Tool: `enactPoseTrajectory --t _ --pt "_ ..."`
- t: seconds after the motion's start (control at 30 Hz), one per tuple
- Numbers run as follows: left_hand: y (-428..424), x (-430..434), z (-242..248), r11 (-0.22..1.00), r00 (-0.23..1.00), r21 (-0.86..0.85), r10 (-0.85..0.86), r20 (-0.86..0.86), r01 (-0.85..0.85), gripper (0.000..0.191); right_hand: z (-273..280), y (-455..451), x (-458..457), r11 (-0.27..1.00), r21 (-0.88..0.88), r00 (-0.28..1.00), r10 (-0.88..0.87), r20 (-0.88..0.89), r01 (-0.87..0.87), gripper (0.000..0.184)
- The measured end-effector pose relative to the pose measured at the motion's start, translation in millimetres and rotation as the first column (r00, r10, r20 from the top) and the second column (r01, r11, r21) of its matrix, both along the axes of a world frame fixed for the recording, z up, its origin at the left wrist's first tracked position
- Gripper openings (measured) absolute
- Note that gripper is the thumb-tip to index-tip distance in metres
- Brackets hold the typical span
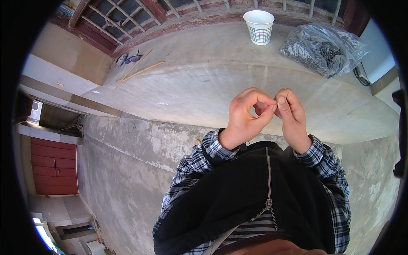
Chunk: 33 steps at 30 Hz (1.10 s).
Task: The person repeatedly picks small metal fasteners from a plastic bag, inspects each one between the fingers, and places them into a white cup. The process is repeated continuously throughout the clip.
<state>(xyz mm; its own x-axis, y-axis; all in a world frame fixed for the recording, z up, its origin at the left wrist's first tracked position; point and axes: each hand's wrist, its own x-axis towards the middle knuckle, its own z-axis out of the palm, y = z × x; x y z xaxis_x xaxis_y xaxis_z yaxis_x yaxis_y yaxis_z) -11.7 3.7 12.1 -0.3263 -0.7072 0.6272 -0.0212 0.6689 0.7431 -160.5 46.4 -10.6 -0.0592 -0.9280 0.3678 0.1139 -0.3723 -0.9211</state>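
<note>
My left hand (247,113) and my right hand (291,118) meet fingertip to fingertip in front of the ledge wall. Thumb and forefinger of each hand pinch a tiny object (276,103), mostly hidden by the fingertips and too small to name surely. Above them on the concrete ledge stands a white paper cup (259,28) with a green grid pattern, upright; its contents cannot be seen. To its right lies a clear plastic bag (322,49) of dark seeds, apparently sunflower seeds, near the ledge's front edge.
Two thin wooden sticks (138,71) and a pair of glasses (127,59) lie on the ledge's left part. A barred window (121,17) runs behind. A pale panel (379,51) with a dark cable (360,76) stands right of the bag. Concrete floor (127,178) stretches left.
</note>
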Motion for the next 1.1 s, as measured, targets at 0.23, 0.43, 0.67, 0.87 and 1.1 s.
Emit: enactPoseTrajectory --t 0.23,0.43,0.67,0.87,1.1 --pt "-3.1 7.3 4.6 0.999 0.993 -0.033 0.008 0.118 -0.004 0.009 0.9 -4.3 -6.4 0.986 -0.136 0.964 -0.127 -0.234 0.096 0.020" --pt "-6.7 7.4 -8.2 0.955 0.990 0.274 -0.132 0.046 0.115 0.014 3.6 -4.0 -5.8 0.988 -0.105 0.964 -0.138 -0.228 0.116 0.021" --pt "-15.8 11.0 -6.0 0.941 0.990 0.311 -0.140 0.008 0.130 0.020 -7.1 -8.7 -12.7 0.994 -0.043 0.962 -0.105 -0.252 0.097 0.028" --pt "-44.0 13.1 37.8 0.991 0.984 -0.112 0.093 0.152 -0.076 0.019 -8.5 -10.3 -20.8 0.991 0.015 0.964 -0.126 -0.234 0.133 0.024" --pt "-141.6 -20.7 113.4 0.707 0.881 -0.640 0.464 0.098 -0.301 0.014 -5.8 -10.0 -27.2 0.958 0.254 0.985 0.099 0.140 -0.133 0.016"
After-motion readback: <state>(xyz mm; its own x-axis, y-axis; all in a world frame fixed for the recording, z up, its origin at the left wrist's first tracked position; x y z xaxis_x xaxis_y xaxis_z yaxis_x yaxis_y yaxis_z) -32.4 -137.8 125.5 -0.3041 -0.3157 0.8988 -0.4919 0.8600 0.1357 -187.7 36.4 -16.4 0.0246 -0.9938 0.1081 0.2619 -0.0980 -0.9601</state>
